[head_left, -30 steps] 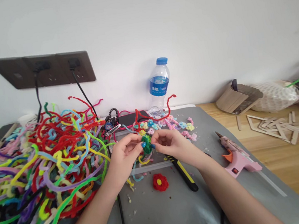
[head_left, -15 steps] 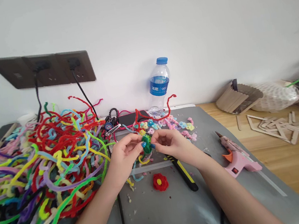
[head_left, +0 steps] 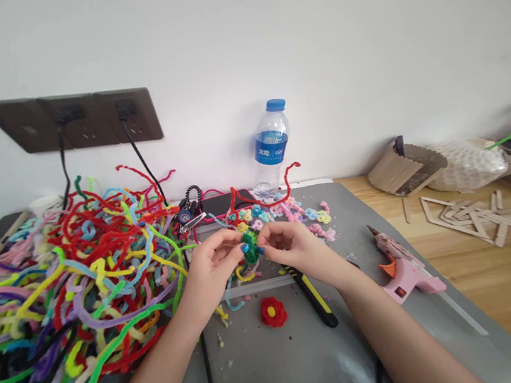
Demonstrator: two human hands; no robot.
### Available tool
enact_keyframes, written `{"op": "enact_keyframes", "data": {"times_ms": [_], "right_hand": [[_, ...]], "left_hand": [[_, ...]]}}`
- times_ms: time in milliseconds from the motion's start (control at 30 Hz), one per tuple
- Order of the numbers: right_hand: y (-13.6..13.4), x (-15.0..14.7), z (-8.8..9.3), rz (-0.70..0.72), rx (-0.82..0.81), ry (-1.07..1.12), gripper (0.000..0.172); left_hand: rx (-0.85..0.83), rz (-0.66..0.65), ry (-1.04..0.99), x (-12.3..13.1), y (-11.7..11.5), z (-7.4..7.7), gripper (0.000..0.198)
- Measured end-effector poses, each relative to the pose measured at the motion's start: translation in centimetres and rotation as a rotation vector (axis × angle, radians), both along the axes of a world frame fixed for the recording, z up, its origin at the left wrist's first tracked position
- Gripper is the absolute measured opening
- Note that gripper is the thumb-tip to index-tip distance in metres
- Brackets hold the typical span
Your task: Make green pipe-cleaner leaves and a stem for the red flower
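Between my two hands is a small bundle of bent green pipe cleaner (head_left: 250, 248). My left hand (head_left: 218, 261) pinches its left side with thumb and fingers. From the right, my right hand (head_left: 293, 248) closes on it, thumb and fingertips pressed together. A red pipe-cleaner flower (head_left: 273, 312) with a yellow centre lies on the grey mat (head_left: 283, 373) below my hands. Partly under my right hand is a tool with a black and yellow handle (head_left: 318, 300); its head is hidden. Small pastel flowers (head_left: 287, 209) are scattered just behind my fingers.
A tangled heap of pipe cleaners (head_left: 82, 288) covers the left. A plastic bottle (head_left: 270, 144) stands at the wall near a phone (head_left: 226, 203). On the right lie a pink glue gun (head_left: 409, 271) and wooden sticks (head_left: 475, 216). Cables hang from the sockets (head_left: 81, 118).
The hands and the green pipe cleaner stay almost where they were, both hands still pinching. The whole view has shifted very slightly.
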State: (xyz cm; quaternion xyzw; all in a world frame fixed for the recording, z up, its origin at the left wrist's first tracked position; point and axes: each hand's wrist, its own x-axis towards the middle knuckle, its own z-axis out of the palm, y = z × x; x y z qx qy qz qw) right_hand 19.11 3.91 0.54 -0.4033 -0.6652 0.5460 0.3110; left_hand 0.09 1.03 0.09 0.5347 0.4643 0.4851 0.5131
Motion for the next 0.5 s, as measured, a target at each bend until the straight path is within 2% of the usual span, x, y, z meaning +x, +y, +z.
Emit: {"op": "enact_keyframes", "data": {"times_ms": [500], "right_hand": [[0.08, -0.01, -0.29, 0.003, -0.01, 0.013, 0.01]], "left_hand": [[-0.011, -0.002, 0.018, -0.03, -0.11, -0.09, 0.014]]}}
